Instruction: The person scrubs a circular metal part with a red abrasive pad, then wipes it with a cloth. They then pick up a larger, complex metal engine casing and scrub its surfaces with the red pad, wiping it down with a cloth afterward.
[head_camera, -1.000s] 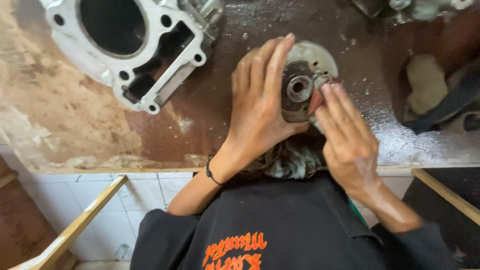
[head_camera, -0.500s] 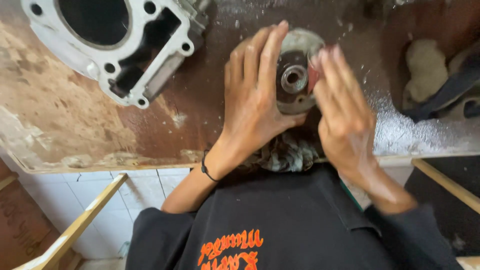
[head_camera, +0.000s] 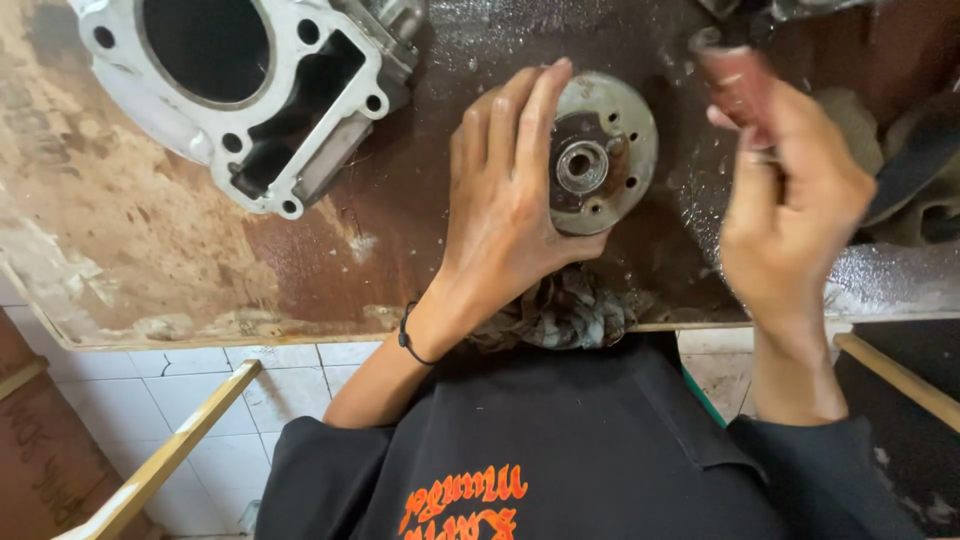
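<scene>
My left hand (head_camera: 505, 210) grips the left rim of a round grey metal disc (head_camera: 605, 150) with a central hub and several small holes, holding it against the wet brown tabletop (head_camera: 420, 240). My right hand (head_camera: 795, 200) is lifted to the right of the disc, fingers closed around a small reddish-brown piece (head_camera: 735, 80) that looks like folded abrasive paper; it is blurred. A crumpled rag (head_camera: 565, 315) lies under my left palm at the table's front edge.
A grey cast engine cylinder block (head_camera: 250, 90) with a large bore lies at the back left. Dark cloth and a strap (head_camera: 915, 175) sit at the right. Wooden rails (head_camera: 170, 450) and tiled floor show below the table edge.
My right hand has pulled away from the disc's face, moving up and to the right with the reddish piece. The disc's hub is now uncovered. My left hand keeps its grip.
</scene>
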